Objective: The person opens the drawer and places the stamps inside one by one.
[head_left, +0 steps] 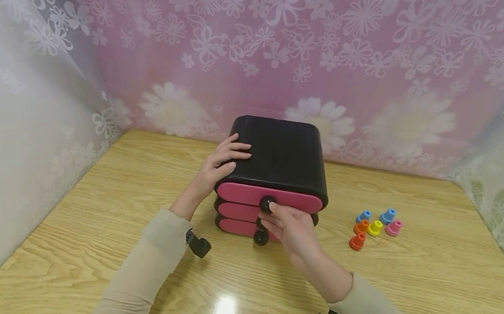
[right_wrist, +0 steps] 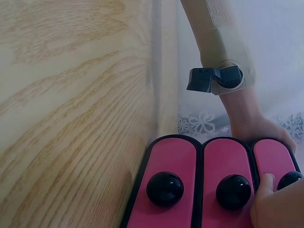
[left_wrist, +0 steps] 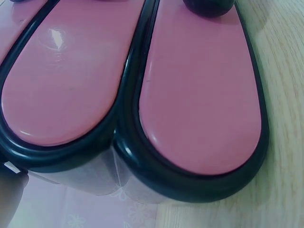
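Observation:
A black drawer cabinet (head_left: 280,150) with three pink drawer fronts stands on the wooden table. Against its upper left side rests my left hand (head_left: 216,168), with its fingers stretched over the top. My right hand (head_left: 296,234) pinches the round black knob (head_left: 267,203) of the top drawer (head_left: 241,193). Below are the middle drawer (head_left: 234,210) and the bottom drawer (head_left: 235,226). The right wrist view shows the bottom knob (right_wrist: 165,189) and middle knob (right_wrist: 233,192) standing free. In the left wrist view, the pink fronts (left_wrist: 202,95) appear close up, at their rounded ends.
Several small stepped plastic pegs stand on the table (head_left: 433,298) right of the cabinet, among them a yellow one (head_left: 374,229), a pink one (head_left: 394,228) and a red one (head_left: 357,242). A flowered curtain (head_left: 232,37) hangs behind the table, with more at both sides.

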Demonstrator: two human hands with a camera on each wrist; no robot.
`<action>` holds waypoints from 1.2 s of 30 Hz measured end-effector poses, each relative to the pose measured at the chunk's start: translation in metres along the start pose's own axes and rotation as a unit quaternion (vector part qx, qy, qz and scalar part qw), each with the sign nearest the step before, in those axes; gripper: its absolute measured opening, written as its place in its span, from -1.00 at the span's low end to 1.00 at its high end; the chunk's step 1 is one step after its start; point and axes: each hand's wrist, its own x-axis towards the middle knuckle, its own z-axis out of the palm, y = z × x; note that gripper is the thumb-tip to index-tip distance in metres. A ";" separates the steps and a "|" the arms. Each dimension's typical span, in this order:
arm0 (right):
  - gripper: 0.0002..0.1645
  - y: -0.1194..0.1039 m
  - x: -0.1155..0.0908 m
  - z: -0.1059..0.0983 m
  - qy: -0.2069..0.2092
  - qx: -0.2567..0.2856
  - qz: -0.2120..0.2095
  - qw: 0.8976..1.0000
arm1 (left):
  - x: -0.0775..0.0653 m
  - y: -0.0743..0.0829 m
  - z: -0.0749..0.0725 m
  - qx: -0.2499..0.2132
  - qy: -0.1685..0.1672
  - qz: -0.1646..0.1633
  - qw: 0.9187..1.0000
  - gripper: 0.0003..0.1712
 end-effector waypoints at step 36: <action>-0.49 0.001 -0.004 -0.006 -0.034 -0.006 0.028 0.999 | -0.003 -0.016 -0.002 -0.003 0.000 0.009 1.000 -0.64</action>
